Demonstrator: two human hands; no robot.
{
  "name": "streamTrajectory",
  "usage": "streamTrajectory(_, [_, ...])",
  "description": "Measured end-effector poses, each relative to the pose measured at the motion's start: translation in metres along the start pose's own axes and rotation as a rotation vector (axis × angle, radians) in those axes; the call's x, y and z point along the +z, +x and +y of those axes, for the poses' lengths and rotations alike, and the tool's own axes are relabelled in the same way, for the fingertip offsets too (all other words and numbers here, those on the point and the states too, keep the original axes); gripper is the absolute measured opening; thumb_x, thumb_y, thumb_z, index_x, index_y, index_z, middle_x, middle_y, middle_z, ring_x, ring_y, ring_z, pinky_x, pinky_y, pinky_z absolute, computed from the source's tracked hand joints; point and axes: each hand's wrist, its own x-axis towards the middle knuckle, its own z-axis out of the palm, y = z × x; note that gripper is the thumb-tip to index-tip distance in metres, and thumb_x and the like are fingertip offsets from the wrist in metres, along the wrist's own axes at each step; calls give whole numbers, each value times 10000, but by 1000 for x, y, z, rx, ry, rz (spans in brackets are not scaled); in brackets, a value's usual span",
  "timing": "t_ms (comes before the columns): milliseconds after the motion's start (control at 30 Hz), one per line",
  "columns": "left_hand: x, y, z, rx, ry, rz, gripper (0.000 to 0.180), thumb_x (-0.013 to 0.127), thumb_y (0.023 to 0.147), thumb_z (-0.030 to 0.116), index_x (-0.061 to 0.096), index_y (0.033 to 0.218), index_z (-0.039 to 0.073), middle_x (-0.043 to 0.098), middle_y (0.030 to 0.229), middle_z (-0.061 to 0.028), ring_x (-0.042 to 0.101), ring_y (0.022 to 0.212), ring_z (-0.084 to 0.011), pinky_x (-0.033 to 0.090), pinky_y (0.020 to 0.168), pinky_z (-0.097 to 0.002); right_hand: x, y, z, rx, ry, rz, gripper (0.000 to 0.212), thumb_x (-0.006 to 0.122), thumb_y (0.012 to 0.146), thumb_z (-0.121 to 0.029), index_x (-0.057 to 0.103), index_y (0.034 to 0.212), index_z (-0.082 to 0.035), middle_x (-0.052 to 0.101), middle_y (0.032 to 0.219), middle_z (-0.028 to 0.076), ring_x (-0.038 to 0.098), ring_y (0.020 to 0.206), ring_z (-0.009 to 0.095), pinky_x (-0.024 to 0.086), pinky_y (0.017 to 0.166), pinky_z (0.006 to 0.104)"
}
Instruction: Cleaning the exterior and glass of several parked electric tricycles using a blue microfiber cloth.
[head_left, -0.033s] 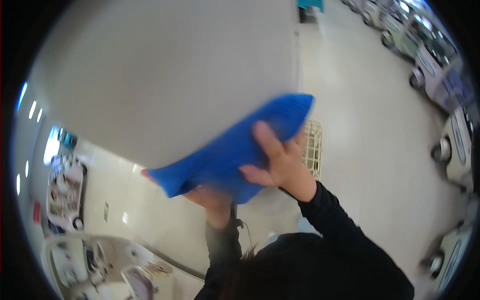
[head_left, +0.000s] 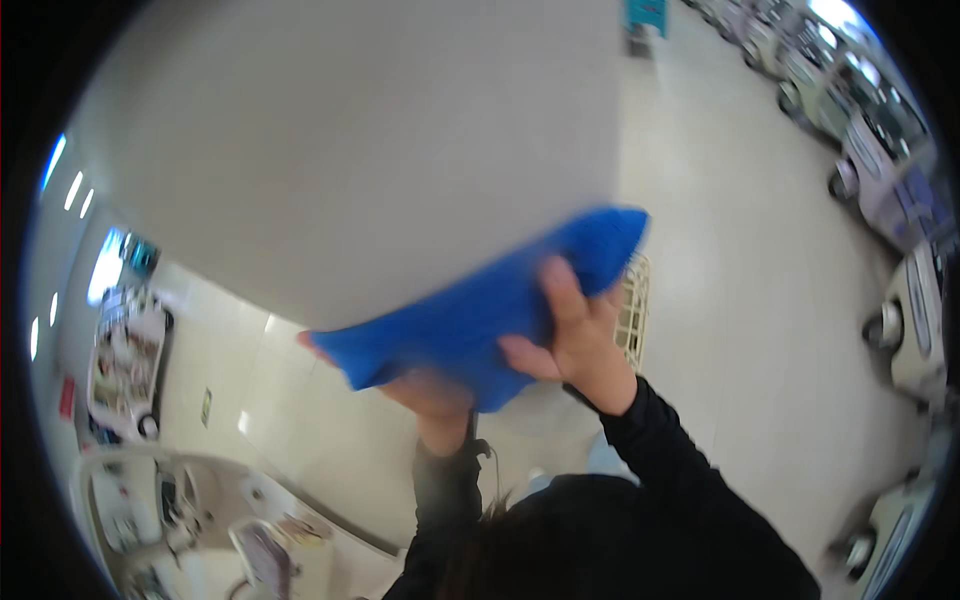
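A blue cloth (head_left: 470,320) is stretched in a slanting band across the lower edge of a large, smooth, pale panel (head_left: 400,150). My right hand (head_left: 590,350) grips the cloth near its right end, thumb and forefinger apart on top of it. Beneath the cloth's left half, my left hand (head_left: 430,395) holds it from below. Most of the left fingers are hidden by the cloth; reddish fingertips show past its left end. The hands and cloth are slightly blurred. Whether the cloth presses on the panel all along, I cannot tell.
A cream wire basket (head_left: 634,310) shows behind my right hand. Several small pale vehicles (head_left: 915,310) line the right side. At lower left is an open vehicle cabin (head_left: 200,520) with seats; another vehicle (head_left: 130,370) stands farther back. A teal object (head_left: 647,15) is at the top.
The cloth and both hands sit slightly farther right in the picture, and the surroundings have shifted a little too. Both hands keep their hold on the cloth.
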Motion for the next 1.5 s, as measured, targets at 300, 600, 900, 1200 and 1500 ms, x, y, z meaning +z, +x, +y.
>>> streamTrajectory(300, [-44,-138,-83,91,492,-40,855,394,953,516,54,1538,-7,81,1577,-291,120,1447,-480,129,1169,-562,24,-232,15,175,207,-119,849,658,815,-417,272,1521,-144,431,1414,272,459,1242,506,326,1050,619])
streamTrajectory(600, [-72,-250,-52,-520,604,-302,666,567,924,226,283,1433,-96,284,1494,-339,390,1270,-531,334,1066,-508,-16,-365,11,106,7,-500,796,642,846,-176,216,1515,-110,459,1332,299,468,1175,535,322,1009,663])
streamTrajectory(900, [-102,-268,-5,-735,561,-454,742,594,929,172,181,1490,-81,266,1526,-296,423,1286,-455,372,1051,-446,-71,-358,-25,443,178,-1068,673,555,868,-52,291,1479,48,393,1396,352,347,1295,536,265,1098,565])
streamTrajectory(1200, [-156,-150,47,-337,369,-540,749,618,881,127,226,1494,-52,283,1541,-245,395,1312,-417,354,1074,-430,-33,-230,-37,354,-7,-506,593,521,943,-64,293,1478,53,324,1447,354,343,1313,532,271,1102,536])
streamTrajectory(1500, [-194,-49,110,210,232,-494,568,636,777,-18,492,1324,-76,536,1374,-215,651,872,-326,530,760,-353,24,-51,-67,13,-108,-93,610,485,1012,-330,310,1491,5,310,1495,286,342,1369,440,294,1114,468])
